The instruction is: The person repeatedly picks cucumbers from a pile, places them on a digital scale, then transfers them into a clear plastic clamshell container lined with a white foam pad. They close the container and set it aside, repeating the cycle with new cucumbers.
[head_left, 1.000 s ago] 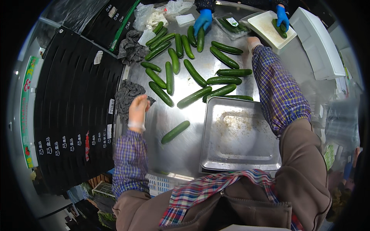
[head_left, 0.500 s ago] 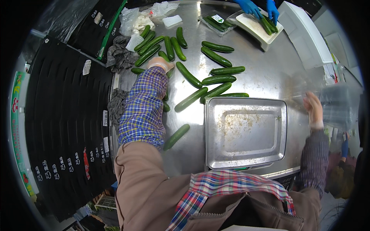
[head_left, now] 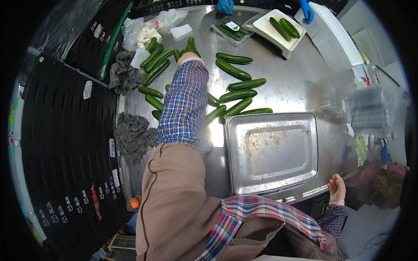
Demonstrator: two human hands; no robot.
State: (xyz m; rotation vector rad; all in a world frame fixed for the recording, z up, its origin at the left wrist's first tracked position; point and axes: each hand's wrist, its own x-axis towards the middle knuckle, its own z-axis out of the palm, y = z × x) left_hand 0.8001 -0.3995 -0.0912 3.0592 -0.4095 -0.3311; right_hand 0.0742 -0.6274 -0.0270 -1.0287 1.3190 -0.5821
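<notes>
My left hand, in a thin clear glove, reaches far over the steel table among green cucumbers. Its fingers are hidden, so whether it grips one cannot be told. Beside it on the left lie several more cucumbers; another group is spread to the right of my checked sleeve. My right hand, its fingers loosely bent and apart, hangs empty by the table's near right edge. A shallow metal tray, upside down or right way up I cannot tell, lies between my arms.
Clear plastic containers are stacked at the right. At the back, a packed tray of cucumbers lies beside a white scale-like stand bearing two cucumbers. A co-worker's blue-gloved hands are there. Black crates and grey cloths line the left.
My left hand has moved farther out and slightly right. My right hand has dropped from beside the plastic containers toward me. The co-worker's hands have come off the cucumbers on the white stand.
</notes>
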